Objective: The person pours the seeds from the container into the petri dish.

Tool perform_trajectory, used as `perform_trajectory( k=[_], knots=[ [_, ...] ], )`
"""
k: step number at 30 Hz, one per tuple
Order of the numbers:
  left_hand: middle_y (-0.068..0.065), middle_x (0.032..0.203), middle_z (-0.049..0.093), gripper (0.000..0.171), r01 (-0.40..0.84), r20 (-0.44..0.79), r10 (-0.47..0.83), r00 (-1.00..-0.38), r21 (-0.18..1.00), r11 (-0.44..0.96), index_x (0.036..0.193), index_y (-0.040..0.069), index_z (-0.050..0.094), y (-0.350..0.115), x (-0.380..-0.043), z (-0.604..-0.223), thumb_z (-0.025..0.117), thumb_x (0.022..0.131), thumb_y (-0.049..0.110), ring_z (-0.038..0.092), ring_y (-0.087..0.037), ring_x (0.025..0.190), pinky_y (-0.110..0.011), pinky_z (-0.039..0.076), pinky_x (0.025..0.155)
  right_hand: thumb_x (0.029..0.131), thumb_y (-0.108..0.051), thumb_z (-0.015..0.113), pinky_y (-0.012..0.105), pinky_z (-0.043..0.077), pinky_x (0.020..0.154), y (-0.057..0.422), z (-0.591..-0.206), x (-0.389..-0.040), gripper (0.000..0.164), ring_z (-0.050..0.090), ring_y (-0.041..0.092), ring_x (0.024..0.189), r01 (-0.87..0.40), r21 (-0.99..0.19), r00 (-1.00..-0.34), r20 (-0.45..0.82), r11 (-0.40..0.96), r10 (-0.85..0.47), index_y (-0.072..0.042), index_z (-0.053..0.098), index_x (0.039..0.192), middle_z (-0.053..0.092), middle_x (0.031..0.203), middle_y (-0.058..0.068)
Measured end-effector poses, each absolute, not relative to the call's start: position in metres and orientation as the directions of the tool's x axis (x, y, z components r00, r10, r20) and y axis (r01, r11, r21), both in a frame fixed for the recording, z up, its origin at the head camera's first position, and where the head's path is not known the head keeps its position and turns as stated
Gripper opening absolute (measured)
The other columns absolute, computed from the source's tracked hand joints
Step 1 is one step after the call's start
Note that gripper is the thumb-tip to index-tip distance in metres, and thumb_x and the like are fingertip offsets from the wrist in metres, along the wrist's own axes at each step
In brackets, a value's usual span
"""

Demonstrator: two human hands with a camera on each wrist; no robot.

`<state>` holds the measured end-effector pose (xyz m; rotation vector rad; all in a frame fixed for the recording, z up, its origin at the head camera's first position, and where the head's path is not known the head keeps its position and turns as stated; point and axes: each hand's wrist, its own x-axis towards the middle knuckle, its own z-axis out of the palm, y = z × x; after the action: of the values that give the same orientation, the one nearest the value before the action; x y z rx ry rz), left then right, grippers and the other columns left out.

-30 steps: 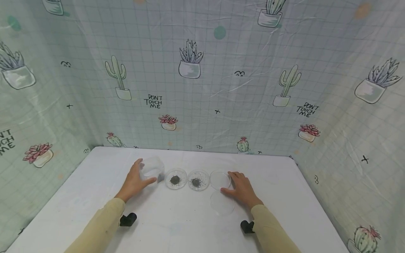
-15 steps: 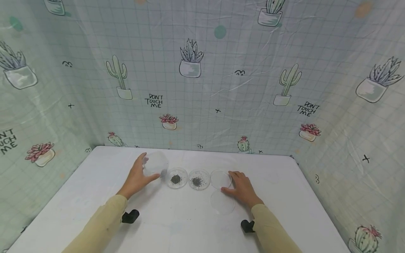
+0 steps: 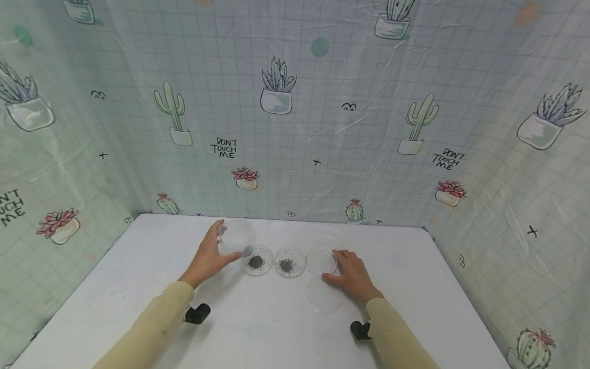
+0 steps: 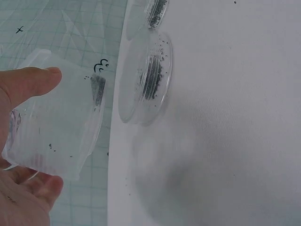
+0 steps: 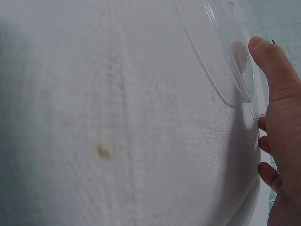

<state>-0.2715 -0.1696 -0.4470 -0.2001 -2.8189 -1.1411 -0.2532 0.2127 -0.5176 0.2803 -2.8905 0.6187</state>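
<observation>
Frosted translucent plastic container (image 3: 236, 236) is gripped in the head view by the left hand (image 3: 207, 260), thumb and fingers around its sides, towards the far edge of the white table (image 3: 258, 328), left of its middle. Its lower right part overlaps, in this view, the rim of the leftmost clear round dish (image 3: 268, 266), which bears a pile of dark grains (image 3: 255, 262). Just beside stands a second clear round dish (image 3: 298, 258) with dark grains, then a third clear round dish (image 3: 321, 260), held at its right rim between the curved thumb and fingers of the right hand (image 3: 352, 277). A flat clear disc (image 3: 324, 296) lies on the near-edge side of that third dish.

In the left wrist view, thumb and fingertips clasp the container, dark grains gathered along one side.

In the right wrist view, the thumb is at the third dish's edge; a brown speck (image 5: 103, 151) marks the table.
</observation>
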Motion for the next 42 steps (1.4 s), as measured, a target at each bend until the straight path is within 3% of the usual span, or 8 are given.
perform_trajectory(
  k=[17,42],
  knots=[
    [-0.016,0.143,0.033,0.100,0.236,0.181,0.152,-0.972,0.690,0.685,0.145,0.013,0.012,-0.147,-0.272,-0.446,0.077,0.071,0.030,0.040,-0.037,0.125,-0.052,0.039,0.101,0.069,-0.060,0.068,0.045,0.038,0.102,0.213,-0.519,-0.253,0.082,0.046,0.025,0.119,-0.209,-0.384,-0.970,0.197,0.899,-0.141,-0.013,0.047,0.133,0.052,0.128,0.006],
    [-0.011,0.142,0.036,0.099,0.298,0.201,0.221,-0.954,0.683,0.666,0.145,0.016,0.014,-0.114,-0.273,-0.447,0.078,0.070,0.031,0.034,-0.032,0.132,-0.051,0.033,0.106,0.069,-0.060,0.067,0.045,0.038,0.101,0.214,-0.520,-0.254,0.082,0.046,0.026,0.119,-0.221,-0.387,-0.966,0.212,0.895,-0.147,-0.012,0.047,0.132,0.052,0.128,0.007]
  ],
)
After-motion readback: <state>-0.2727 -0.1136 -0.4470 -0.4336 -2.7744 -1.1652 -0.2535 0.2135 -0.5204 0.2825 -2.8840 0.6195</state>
